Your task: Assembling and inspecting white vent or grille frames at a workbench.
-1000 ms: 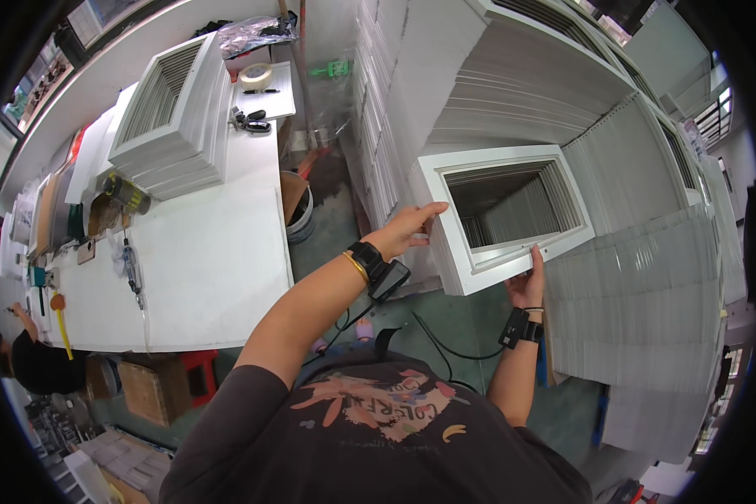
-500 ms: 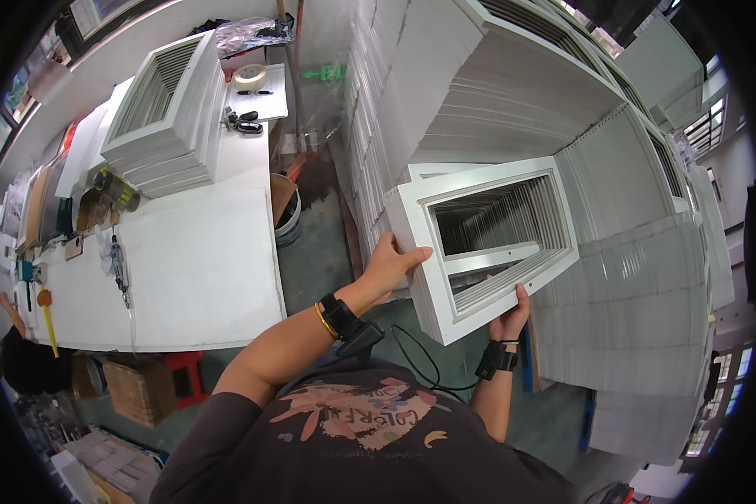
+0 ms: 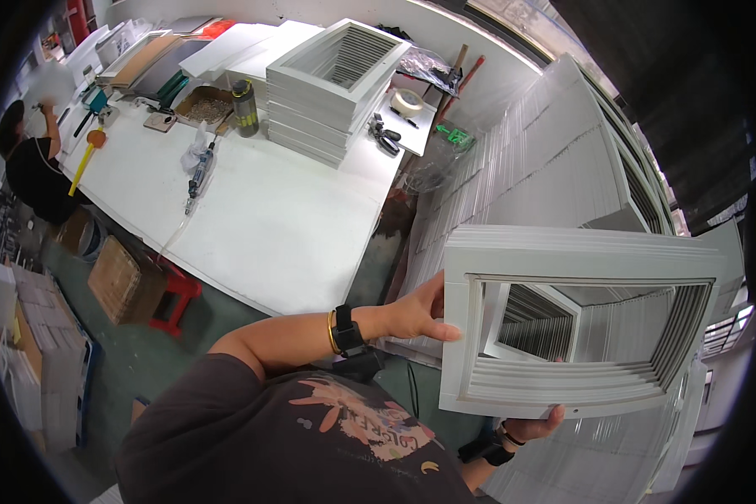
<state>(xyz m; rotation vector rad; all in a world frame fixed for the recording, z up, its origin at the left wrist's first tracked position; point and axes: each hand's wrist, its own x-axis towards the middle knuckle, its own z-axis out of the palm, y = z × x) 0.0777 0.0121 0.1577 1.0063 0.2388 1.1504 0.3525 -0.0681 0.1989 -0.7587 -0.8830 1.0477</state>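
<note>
A stack of several white rectangular frames is held up between my two hands, its open middle showing more frames behind it. At its left end my left hand grips the edge, thumb on the front face. Below, my right hand holds the lower edge, with the thumb in front and most fingers hidden behind the frames. Behind the held stack stand tall piles of the same white frames, partly covered by it.
A white-topped table stands to the left. On it are another stack of frames, a pneumatic screwdriver, a dark bottle and a tape roll. A red stool is beneath; a co-worker is at far left.
The stack of frames has come away from the piles and been lifted in both hands. My view has turned left, so more of the table and the co-worker shows.
</note>
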